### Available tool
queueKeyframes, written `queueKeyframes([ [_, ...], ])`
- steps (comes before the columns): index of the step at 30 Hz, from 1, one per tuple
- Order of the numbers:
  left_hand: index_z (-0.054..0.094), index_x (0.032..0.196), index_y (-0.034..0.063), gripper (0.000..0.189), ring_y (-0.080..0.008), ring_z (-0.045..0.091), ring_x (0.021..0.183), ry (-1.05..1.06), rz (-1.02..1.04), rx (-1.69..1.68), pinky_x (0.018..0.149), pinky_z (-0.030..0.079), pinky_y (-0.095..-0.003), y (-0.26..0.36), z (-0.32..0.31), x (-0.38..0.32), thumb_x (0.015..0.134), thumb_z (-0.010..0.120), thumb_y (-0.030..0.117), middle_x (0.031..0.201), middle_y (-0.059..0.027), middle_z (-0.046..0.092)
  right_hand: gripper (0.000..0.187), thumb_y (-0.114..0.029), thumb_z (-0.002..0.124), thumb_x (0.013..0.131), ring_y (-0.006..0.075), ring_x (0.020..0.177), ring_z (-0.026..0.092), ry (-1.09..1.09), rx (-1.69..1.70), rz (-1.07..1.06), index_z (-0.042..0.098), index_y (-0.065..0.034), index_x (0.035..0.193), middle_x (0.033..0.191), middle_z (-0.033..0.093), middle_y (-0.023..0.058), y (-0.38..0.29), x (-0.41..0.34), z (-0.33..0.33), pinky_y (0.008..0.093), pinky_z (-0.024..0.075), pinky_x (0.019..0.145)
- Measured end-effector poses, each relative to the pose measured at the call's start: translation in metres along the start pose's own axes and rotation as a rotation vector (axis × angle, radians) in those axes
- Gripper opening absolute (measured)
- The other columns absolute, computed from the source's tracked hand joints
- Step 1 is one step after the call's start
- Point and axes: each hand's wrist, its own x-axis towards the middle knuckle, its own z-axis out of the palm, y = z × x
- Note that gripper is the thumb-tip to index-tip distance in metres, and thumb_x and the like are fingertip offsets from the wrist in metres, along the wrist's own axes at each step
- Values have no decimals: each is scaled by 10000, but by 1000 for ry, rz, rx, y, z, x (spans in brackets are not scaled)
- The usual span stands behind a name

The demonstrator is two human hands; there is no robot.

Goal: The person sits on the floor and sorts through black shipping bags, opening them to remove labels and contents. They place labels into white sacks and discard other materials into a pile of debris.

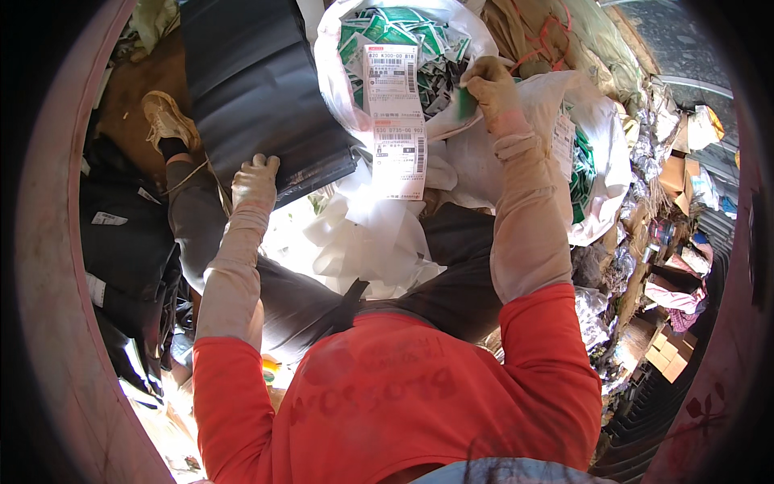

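My left hand (257, 183), in a pale work glove, grips the near edge of a stack of black plastic mailing bags (254, 91). My right hand (493, 91), gloved too, pinches a small green packet (465, 104), blurred, over the right rim of a white woven sack (329, 72). Inside that sack lie many green-and-white packets (393, 23). Down its front hangs a strip of printed shipping labels (399, 151), bearing writing and barcodes, between my two hands.
A second white sack (611, 181) with green packets and a label sheet (562, 145) stands at right. Crumpled white backing paper (369, 242) lies between my legs. Filled black parcels (127, 242) lie at left. Scrap and small cardboard boxes (668, 354) line the right side.
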Motion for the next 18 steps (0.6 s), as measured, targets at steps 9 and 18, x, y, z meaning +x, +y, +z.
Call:
queueKeyframes([
  [9, 513, 1089, 147, 320, -335, 600, 999, 59, 28, -168, 812, 557, -449, -4, -1, -17, 799, 650, 154, 1095, -90, 534, 293, -213, 628, 796, 344, 905, 643, -377, -1339, -157, 670, -90, 1057, 971, 685, 146, 16, -15, 27, 369, 509, 777],
  [18, 559, 1080, 138, 209, -304, 631, 972, 6, 2, -114, 797, 566, -412, -5, 1, 1, 875, 543, 99, 1059, -90, 579, 302, -55, 572, 829, 123, 658, 595, 3, 34, 43, 619, -35, 1127, 814, 645, 61, -52, -49, 11, 243, 454, 557],
])
